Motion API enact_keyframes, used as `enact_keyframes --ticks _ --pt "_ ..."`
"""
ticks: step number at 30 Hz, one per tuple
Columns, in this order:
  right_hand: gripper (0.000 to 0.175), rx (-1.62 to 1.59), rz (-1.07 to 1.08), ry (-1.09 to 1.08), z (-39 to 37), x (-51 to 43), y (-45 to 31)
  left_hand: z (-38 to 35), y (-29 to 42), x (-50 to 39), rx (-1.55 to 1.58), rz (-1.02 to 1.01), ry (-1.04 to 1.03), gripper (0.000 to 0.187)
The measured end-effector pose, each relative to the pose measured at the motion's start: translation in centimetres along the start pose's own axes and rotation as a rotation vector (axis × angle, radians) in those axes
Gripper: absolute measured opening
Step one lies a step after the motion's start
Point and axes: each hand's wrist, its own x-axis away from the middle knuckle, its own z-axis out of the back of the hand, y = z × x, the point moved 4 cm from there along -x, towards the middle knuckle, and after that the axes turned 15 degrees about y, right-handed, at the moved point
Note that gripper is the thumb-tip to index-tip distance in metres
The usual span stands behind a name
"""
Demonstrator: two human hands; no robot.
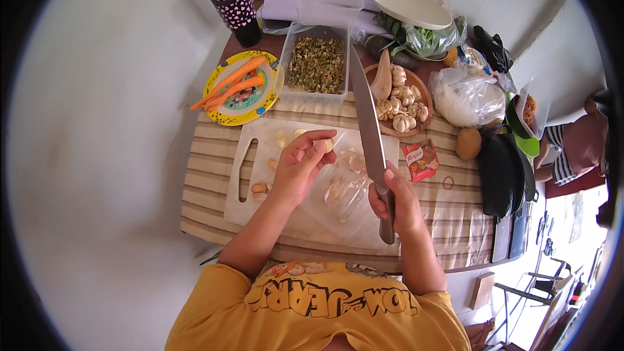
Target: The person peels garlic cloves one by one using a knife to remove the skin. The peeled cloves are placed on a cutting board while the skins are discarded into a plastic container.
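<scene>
Between thumb and fingers, my left hand (304,161) pinches a garlic clove (325,145) above the white cutting board (287,207). My right hand (399,200) grips the handle of a large kitchen knife (369,122), its blade raised and pointing away from me. Under the hands, a clear plastic lid (317,204) lies on the board, with papery garlic skins (348,175) on it. Several cloves rest on the board's left part, among them unpeeled-looking ones (260,189) near the handle slot and pale ones (281,139) farther up.
Beyond the board are a plate (223,116) with carrots (234,88), a plastic container (317,95) of chopped greenish-brown food and a wooden plate (426,97) of garlic bulbs (403,122). A tumbler (239,14) stands back left. At right lie a red seasoning sachet (420,160), a potato (468,143) and a black pouch (504,170).
</scene>
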Motion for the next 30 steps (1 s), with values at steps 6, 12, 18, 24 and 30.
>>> enact_keyframes --ticks 6,12,18,24,30 --pt "0.050 0.011 0.009 -0.056 -0.4 0.0 -0.2 0.3 -0.5 0.0 -0.120 -0.054 0.026 0.030" --pt "0.054 0.030 0.105 -0.072 -0.5 0.3 -0.5 0.0 -0.4 -0.1 -0.212 -0.159 -0.080 0.027" --pt "0.050 0.215 0.200 -0.145 -0.5 1.0 -0.7 -0.7 0.4 0.6 -0.619 -0.365 -0.082 0.022" --pt "0.050 0.646 0.460 -0.069 -0.9 1.2 -1.3 -1.2 1.7 0.7 -0.896 -0.594 -0.151 0.029" --pt "0.048 0.765 0.441 -0.043 -1.1 0.9 -1.5 -0.7 2.0 0.7 -0.962 -0.566 -0.192 0.030"
